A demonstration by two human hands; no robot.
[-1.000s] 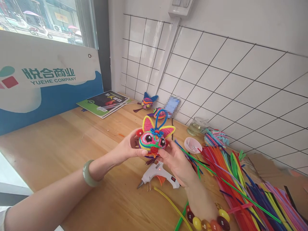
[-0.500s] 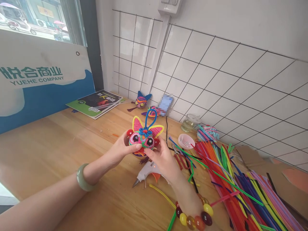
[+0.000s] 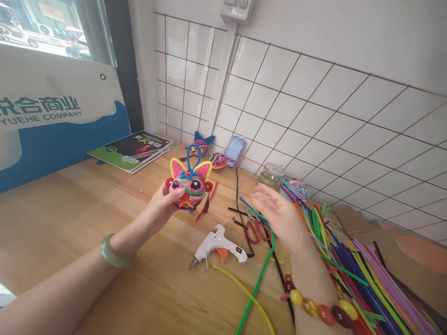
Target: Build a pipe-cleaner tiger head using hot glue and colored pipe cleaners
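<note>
My left hand (image 3: pixel 167 200) is closed around the lower left side of a multicoloured ball ornament (image 3: pixel 189 188), its thumb on the front. The ornament has black-and-pink eyes, pink ears edged in yellow, red pompoms at the sides, a blue loop on top and a dark red tassel. My right hand (image 3: pixel 277 216) is apart from it, above the pipe cleaners on the right, fingers stretched out and somewhat blurred. The small pink bowl is hidden behind that hand. Below the hands lies a white glue gun (image 3: pixel 218 244). Red-handled scissors (image 3: pixel 256 230) rest just left of my right hand.
Bundles of pipe cleaners (image 3: pixel 359 274) and cardboard (image 3: pixel 380 246) cover the right side. A lidded glass jar (image 3: pixel 270 174), a blurred phone (image 3: pixel 235 151) and two more ornaments, one with blue ears (image 3: pixel 201 145), stand by the wall. A magazine (image 3: pixel 134 151) lies at the back left.
My right hand has let go of the ornament and moved right, over the bowl's place. The ornament has shifted left and up in my left hand, and the glue gun is now uncovered.
</note>
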